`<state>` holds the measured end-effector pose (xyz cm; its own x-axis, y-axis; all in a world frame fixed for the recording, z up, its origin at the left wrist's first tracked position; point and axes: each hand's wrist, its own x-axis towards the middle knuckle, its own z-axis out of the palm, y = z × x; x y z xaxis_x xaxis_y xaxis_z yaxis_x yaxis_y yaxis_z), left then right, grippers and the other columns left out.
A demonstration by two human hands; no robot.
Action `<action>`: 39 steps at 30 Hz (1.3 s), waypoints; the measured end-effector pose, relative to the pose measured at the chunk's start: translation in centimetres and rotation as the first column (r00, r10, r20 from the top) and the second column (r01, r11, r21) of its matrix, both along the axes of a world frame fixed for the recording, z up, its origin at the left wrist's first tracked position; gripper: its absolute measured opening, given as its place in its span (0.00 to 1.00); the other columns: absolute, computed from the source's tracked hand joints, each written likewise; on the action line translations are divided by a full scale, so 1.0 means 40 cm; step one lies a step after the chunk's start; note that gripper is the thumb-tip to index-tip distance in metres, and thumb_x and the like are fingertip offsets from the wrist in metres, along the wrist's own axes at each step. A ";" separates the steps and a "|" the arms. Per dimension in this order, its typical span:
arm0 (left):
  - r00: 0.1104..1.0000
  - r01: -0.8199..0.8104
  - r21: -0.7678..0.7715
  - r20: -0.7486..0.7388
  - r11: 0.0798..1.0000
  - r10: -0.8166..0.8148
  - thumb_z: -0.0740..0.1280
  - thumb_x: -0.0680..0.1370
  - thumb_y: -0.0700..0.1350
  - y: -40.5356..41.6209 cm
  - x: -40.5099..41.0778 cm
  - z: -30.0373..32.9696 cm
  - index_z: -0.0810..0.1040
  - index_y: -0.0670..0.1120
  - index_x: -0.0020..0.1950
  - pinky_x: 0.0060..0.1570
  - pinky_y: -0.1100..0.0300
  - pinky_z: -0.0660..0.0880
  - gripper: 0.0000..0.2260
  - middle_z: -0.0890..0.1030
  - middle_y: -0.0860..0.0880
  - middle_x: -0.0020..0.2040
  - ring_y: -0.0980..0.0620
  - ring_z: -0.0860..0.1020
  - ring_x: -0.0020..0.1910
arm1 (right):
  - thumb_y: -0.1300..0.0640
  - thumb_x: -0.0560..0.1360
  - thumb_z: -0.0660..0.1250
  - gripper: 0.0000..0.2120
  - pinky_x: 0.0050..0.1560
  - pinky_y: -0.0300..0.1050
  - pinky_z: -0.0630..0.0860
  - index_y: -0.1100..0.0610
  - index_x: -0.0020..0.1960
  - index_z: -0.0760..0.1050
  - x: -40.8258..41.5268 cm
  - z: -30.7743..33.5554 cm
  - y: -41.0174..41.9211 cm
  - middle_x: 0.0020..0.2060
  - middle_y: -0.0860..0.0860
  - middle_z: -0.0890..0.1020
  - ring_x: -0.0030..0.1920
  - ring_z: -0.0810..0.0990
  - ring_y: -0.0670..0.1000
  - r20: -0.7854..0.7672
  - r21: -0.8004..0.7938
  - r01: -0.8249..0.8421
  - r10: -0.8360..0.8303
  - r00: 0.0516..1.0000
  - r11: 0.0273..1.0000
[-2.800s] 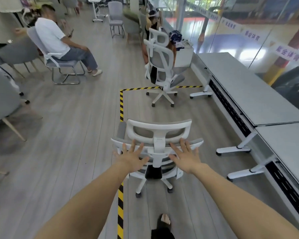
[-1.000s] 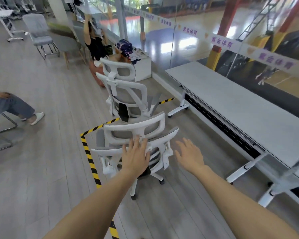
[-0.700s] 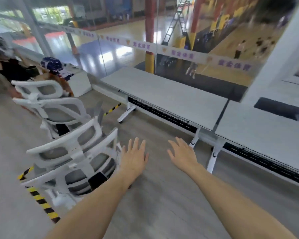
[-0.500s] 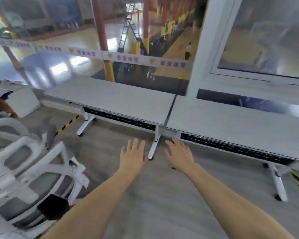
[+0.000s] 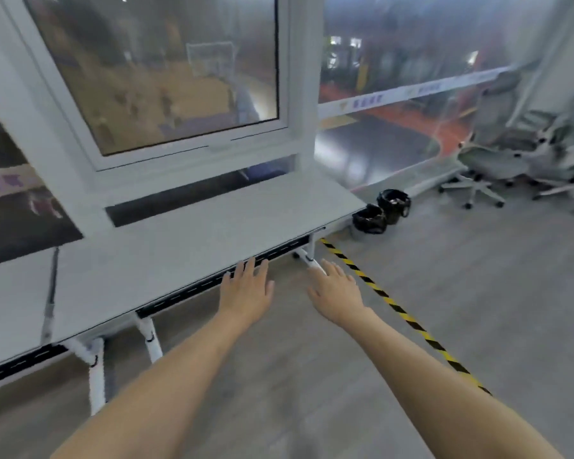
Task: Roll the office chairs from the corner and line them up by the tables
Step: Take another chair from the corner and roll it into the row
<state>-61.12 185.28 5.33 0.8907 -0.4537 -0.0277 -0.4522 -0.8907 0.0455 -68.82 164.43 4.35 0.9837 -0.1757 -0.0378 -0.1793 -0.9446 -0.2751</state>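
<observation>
Both hands are hanging out in front, holding nothing: the left hand point(image 5: 246, 289) and the right hand point(image 5: 333, 291) are showing flat palms and straight, loosely spread fingers, touching neither chair nor table. They are hovering over bare floor just in front of the table point(image 5: 186, 240), whose edge is running from lower left toward the middle.

Nothing by this stretch of table is showing a chair lined up, so whatever is done lies outside the view. What is left is plain: several chairs point(image 5: 497, 160) are sitting bunched in the far right corner, blurred, backs and wheeled bases overlapping, well apart from the hands. My guess is that the person is heading there for another one.

Between hands and corner, a striped tape line point(image 5: 395, 306) is crossing the floor diagonally from the table's end. Two black bins point(image 5: 381, 210) are standing side by side just past that end, near the glass wall point(image 5: 395, 127), and could be clipped by a chair rolled close along the wall. The table's white legs point(image 5: 96, 376) are jutting out onto the floor and could snag casters. Otherwise the way is looking open.
</observation>
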 end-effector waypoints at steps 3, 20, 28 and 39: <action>0.987 0.161 0.000 0.002 0.987 -0.161 0.52 0.85 0.58 -0.270 0.059 0.016 0.58 0.51 0.83 0.73 0.43 0.65 0.27 0.63 0.46 0.81 0.44 0.60 0.80 | 0.43 0.85 0.55 0.23 0.74 0.60 0.64 0.49 0.78 0.64 -0.028 0.004 -0.236 0.80 0.55 0.62 0.81 0.58 0.58 0.010 -0.009 0.174 -0.174 0.985 0.985; 0.723 0.690 -0.062 0.004 0.721 -0.691 0.52 0.86 0.58 -1.671 0.335 0.073 0.55 0.51 0.84 0.76 0.42 0.62 0.27 0.63 0.47 0.81 0.44 0.58 0.81 | 0.44 0.85 0.58 0.24 0.76 0.57 0.63 0.51 0.78 0.66 0.002 0.096 -1.399 0.80 0.56 0.64 0.80 0.60 0.57 0.073 0.030 0.751 -0.751 0.656 0.660; 0.624 0.781 -0.066 0.037 0.621 -0.781 0.54 0.85 0.56 -2.240 0.420 0.062 0.58 0.50 0.82 0.72 0.43 0.65 0.26 0.68 0.45 0.77 0.43 0.62 0.79 | 0.43 0.84 0.57 0.25 0.77 0.58 0.63 0.49 0.78 0.65 0.081 0.051 -1.911 0.80 0.55 0.63 0.80 0.59 0.56 0.081 0.055 0.825 -0.826 0.557 0.562; 0.689 0.722 -0.110 0.033 0.683 -0.724 0.53 0.85 0.57 -2.982 0.668 0.082 0.58 0.50 0.82 0.70 0.44 0.66 0.26 0.66 0.46 0.77 0.44 0.62 0.78 | 0.45 0.85 0.58 0.25 0.77 0.54 0.60 0.52 0.79 0.65 0.310 0.063 -2.684 0.80 0.55 0.63 0.80 0.59 0.56 0.081 0.096 0.797 -0.803 0.590 0.596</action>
<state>-34.38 66.01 8.60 0.2849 -0.9572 0.0516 -0.9524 -0.2766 0.1286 -56.41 57.09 6.86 0.4453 -0.8950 0.0252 -0.8247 -0.4209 -0.3777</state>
